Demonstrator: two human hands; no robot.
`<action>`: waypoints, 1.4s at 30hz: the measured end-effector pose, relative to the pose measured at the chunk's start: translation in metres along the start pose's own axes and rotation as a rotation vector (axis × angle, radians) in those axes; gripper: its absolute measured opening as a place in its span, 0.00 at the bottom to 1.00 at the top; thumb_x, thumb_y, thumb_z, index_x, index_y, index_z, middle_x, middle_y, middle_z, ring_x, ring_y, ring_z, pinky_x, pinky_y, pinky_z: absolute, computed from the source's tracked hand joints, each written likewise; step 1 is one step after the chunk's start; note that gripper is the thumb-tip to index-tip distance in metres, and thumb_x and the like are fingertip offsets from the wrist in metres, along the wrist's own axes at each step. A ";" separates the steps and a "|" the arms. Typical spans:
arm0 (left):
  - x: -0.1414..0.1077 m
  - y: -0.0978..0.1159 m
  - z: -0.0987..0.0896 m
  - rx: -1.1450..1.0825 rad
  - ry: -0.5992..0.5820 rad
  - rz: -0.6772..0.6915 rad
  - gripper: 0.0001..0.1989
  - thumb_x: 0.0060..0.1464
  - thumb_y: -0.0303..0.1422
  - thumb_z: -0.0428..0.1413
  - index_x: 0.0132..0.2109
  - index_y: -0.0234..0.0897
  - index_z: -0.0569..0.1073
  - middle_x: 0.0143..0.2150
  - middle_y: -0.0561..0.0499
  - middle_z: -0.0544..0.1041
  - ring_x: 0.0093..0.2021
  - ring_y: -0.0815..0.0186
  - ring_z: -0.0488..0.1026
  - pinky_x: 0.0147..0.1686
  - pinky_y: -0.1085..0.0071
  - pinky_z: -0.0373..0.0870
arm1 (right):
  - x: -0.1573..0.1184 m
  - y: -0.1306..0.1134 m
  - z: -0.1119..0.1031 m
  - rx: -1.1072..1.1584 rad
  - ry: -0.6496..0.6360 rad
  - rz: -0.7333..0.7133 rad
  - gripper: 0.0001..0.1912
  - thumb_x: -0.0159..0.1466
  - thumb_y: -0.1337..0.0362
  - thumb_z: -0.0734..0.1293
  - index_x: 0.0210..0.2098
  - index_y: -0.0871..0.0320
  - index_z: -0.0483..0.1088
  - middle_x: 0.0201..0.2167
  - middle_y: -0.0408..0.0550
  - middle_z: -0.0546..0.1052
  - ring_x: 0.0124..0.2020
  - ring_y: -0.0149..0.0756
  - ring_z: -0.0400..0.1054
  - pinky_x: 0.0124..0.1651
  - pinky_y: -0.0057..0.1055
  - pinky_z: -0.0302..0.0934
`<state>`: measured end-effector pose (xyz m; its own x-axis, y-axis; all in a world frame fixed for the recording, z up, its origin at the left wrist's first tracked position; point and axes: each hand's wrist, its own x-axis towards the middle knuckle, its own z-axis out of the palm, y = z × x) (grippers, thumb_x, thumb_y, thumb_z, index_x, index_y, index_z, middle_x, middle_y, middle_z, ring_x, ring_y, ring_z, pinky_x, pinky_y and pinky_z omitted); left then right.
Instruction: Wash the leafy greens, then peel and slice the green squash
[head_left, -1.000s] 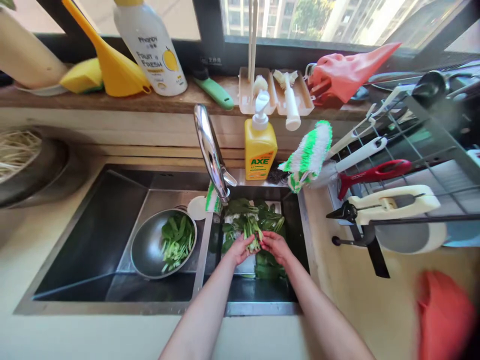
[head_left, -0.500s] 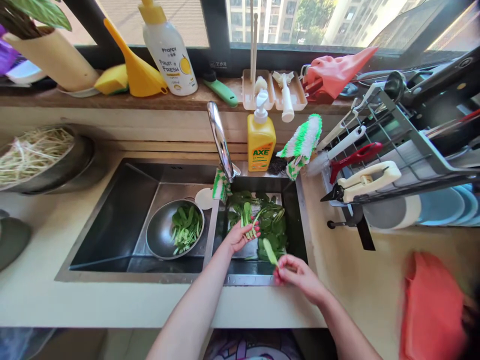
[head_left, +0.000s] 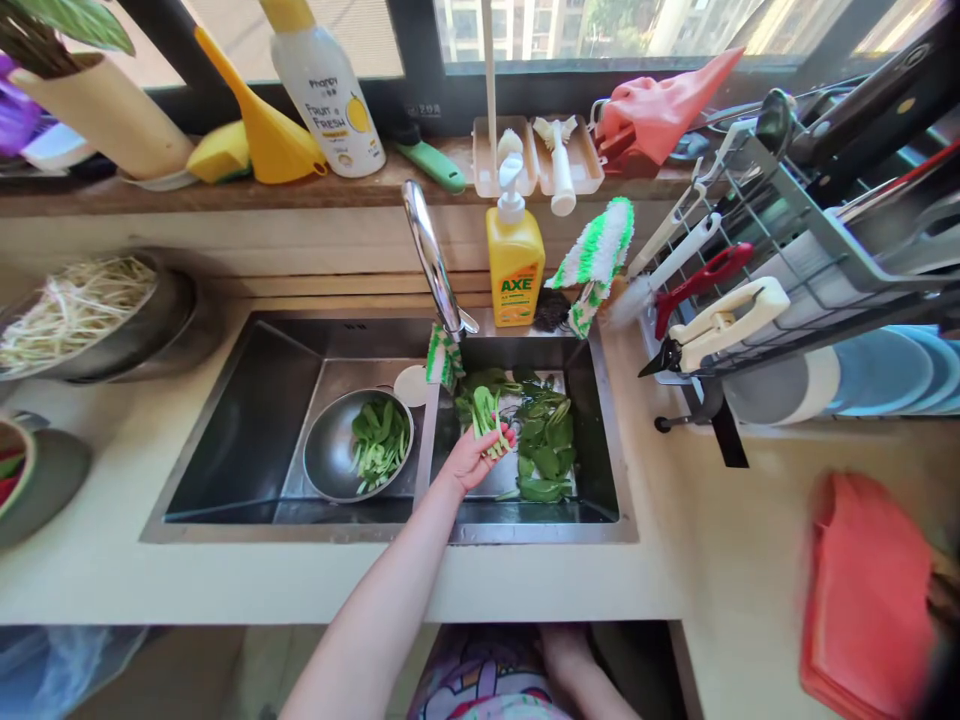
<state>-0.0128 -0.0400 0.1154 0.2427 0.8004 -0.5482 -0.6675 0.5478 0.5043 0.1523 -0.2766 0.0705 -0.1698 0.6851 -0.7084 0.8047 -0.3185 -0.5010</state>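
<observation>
Over the right sink basin (head_left: 606,430), my left hand (head_left: 474,457) holds a small bunch of green leafy stalks (head_left: 486,412). More wet leafy greens (head_left: 546,445) lie in the basin to the right of that hand. In the left basin a round metal bowl (head_left: 324,450) holds greens with cut stems (head_left: 379,440). My right forearm (head_left: 592,688) reaches down below the counter's front edge, and the hand at its end is hidden under the counter edge, so its fingers do not show.
A faucet (head_left: 433,260) rises behind the basins, beside a yellow soap bottle (head_left: 515,268). At right stands a wire rack (head_left: 817,235) with utensils; red gloves (head_left: 866,590) lie below it. Bean sprouts (head_left: 75,310) fill a bowl at left.
My right hand has dropped from the basin's front edge to below the counter, and the single leaf it held is out of sight. My left hand still holds its bunch. The view has shifted slightly.
</observation>
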 end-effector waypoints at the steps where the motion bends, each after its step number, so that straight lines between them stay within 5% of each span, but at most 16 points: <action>1: -0.001 -0.001 0.001 0.008 0.008 0.011 0.16 0.45 0.20 0.59 0.42 0.34 0.68 0.34 0.50 0.77 0.36 0.64 0.76 0.43 0.63 0.72 | -0.004 -0.008 -0.006 0.008 -0.034 -0.025 0.18 0.51 0.71 0.63 0.41 0.54 0.73 0.43 0.53 0.76 0.48 0.51 0.66 0.51 0.42 0.56; 3: -0.006 -0.002 0.003 0.021 0.022 0.037 0.17 0.44 0.20 0.60 0.42 0.35 0.67 0.34 0.50 0.77 0.35 0.65 0.76 0.43 0.65 0.72 | -0.016 -0.026 -0.028 0.076 -0.145 -0.170 0.15 0.54 0.68 0.62 0.41 0.54 0.72 0.42 0.50 0.76 0.46 0.45 0.68 0.49 0.36 0.58; 5: -0.013 -0.003 0.006 0.030 0.039 0.060 0.18 0.43 0.20 0.61 0.42 0.35 0.67 0.34 0.50 0.77 0.34 0.66 0.76 0.41 0.66 0.72 | -0.022 -0.047 -0.058 0.178 -0.233 -0.337 0.10 0.57 0.64 0.60 0.33 0.55 0.73 0.31 0.45 0.78 0.34 0.36 0.71 0.39 0.28 0.60; 7: -0.023 -0.005 0.010 0.035 0.057 0.075 0.19 0.42 0.21 0.61 0.42 0.36 0.67 0.33 0.51 0.77 0.33 0.67 0.76 0.40 0.67 0.72 | -0.016 -0.068 -0.088 0.223 -0.012 -0.338 0.13 0.61 0.63 0.56 0.33 0.56 0.71 0.24 0.44 0.75 0.27 0.33 0.69 0.33 0.26 0.59; 10: -0.038 -0.009 0.017 0.024 0.085 0.097 0.19 0.41 0.21 0.62 0.41 0.36 0.67 0.33 0.52 0.77 0.33 0.68 0.75 0.42 0.67 0.72 | 0.015 -0.099 -0.123 0.184 0.415 -0.257 0.14 0.63 0.58 0.56 0.41 0.58 0.66 0.29 0.48 0.75 0.29 0.35 0.68 0.32 0.27 0.57; 12: -0.045 -0.013 0.020 0.017 0.104 0.112 0.19 0.41 0.22 0.63 0.41 0.36 0.68 0.33 0.52 0.77 0.33 0.68 0.75 0.42 0.68 0.71 | 0.037 -0.116 -0.135 0.078 0.489 -0.248 0.13 0.63 0.59 0.56 0.42 0.58 0.66 0.31 0.49 0.75 0.31 0.36 0.69 0.33 0.27 0.56; 16: -0.054 -0.021 0.023 -0.002 0.147 0.179 0.19 0.40 0.23 0.63 0.40 0.37 0.69 0.32 0.54 0.76 0.33 0.70 0.74 0.42 0.71 0.69 | 0.057 -0.136 -0.136 -0.023 0.472 -0.217 0.11 0.63 0.62 0.56 0.40 0.57 0.68 0.35 0.53 0.76 0.35 0.38 0.69 0.35 0.28 0.55; 24: -0.055 -0.032 0.024 -0.056 0.245 0.328 0.17 0.38 0.21 0.63 0.37 0.36 0.69 0.30 0.56 0.76 0.30 0.74 0.72 0.40 0.75 0.68 | 0.066 -0.147 -0.120 0.237 0.489 -0.135 0.12 0.61 0.61 0.56 0.34 0.57 0.70 0.26 0.49 0.75 0.30 0.37 0.69 0.33 0.29 0.56; 29: -0.050 -0.026 0.034 -0.115 0.222 0.282 0.18 0.41 0.20 0.62 0.40 0.37 0.69 0.30 0.56 0.75 0.29 0.73 0.72 0.36 0.75 0.68 | 0.079 -0.139 -0.121 0.496 0.458 -0.178 0.17 0.60 0.62 0.50 0.27 0.58 0.67 0.18 0.42 0.70 0.23 0.32 0.65 0.25 0.26 0.56; 34: -0.048 -0.017 0.041 -0.173 0.198 0.261 0.13 0.44 0.21 0.60 0.37 0.37 0.69 0.31 0.55 0.75 0.32 0.71 0.73 0.36 0.73 0.68 | 0.072 -0.130 -0.124 0.690 0.412 -0.291 0.14 0.57 0.60 0.53 0.36 0.58 0.65 0.23 0.41 0.71 0.23 0.29 0.65 0.23 0.23 0.56; 42: -0.052 -0.032 0.044 -0.127 0.145 0.243 0.10 0.44 0.27 0.61 0.35 0.35 0.69 0.31 0.52 0.75 0.35 0.67 0.74 0.41 0.68 0.68 | 0.072 -0.120 -0.125 0.628 0.464 -0.315 0.09 0.49 0.58 0.61 0.24 0.58 0.64 0.20 0.38 0.67 0.24 0.29 0.59 0.28 0.24 0.54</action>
<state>0.0273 -0.0881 0.1572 -0.0317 0.8561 -0.5158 -0.7785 0.3025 0.5499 0.1141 -0.1072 0.1419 0.0283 0.9592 -0.2813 0.2697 -0.2782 -0.9219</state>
